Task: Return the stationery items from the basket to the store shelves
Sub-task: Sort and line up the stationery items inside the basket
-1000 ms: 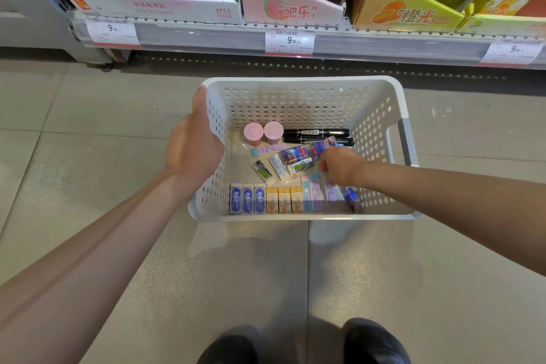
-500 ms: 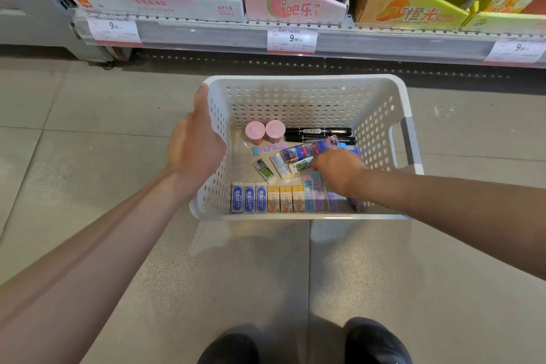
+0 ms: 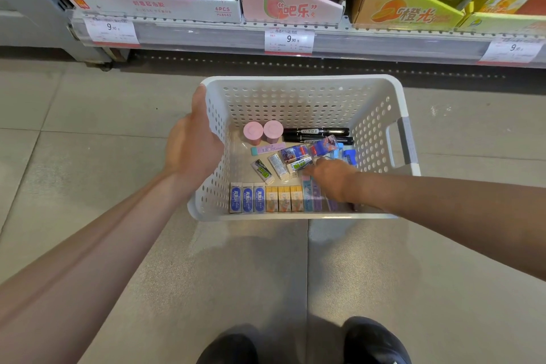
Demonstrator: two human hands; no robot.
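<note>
I hold a white perforated basket above the floor. My left hand grips its left wall, thumb up by the rim. My right hand is down inside at the lower right, over pastel pink and purple erasers, its fingertips by a green-labelled eraser. Its fingers are hidden under the back of the hand. Also on the basket floor lie two pink round tubs, two black markers, three blue boxes, three orange boxes and several loose wrapped erasers.
A low store shelf with price tags runs across the top, carrying a white carton, a pink display box and an orange one. Grey floor tiles lie below, and my black shoes are at the bottom edge.
My right hand has slid a little left and down inside the basket, from the blue and purple packs toward the green-labelled eraser. The left hand and basket have barely moved.
</note>
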